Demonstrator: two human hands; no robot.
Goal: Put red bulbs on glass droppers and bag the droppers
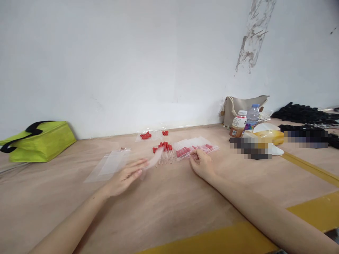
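My left hand [124, 179] reaches in from the left with its fingers closed on a small clear plastic bag [155, 159], slightly blurred. Behind that bag lies a bunch of thin pale sticks with red ends [166, 147], partly covered by it. My right hand [202, 164] rests with curled fingers at the near edge of a fanned row of clear bags [197, 144], which have red pieces inside. Whether its fingertips grip a bag edge is hidden. Left of the bunch, flat clear bags [112, 164] lie overlapping on the brown-covered table [159, 211].
Small red pieces [145, 135] lie on clear plastic near the wall. A lime-green bag [43, 141] stands at far left. To the right are a drink bottle [238, 124], a water bottle [253, 114], a beige bag [233, 106] and black items [304, 113].
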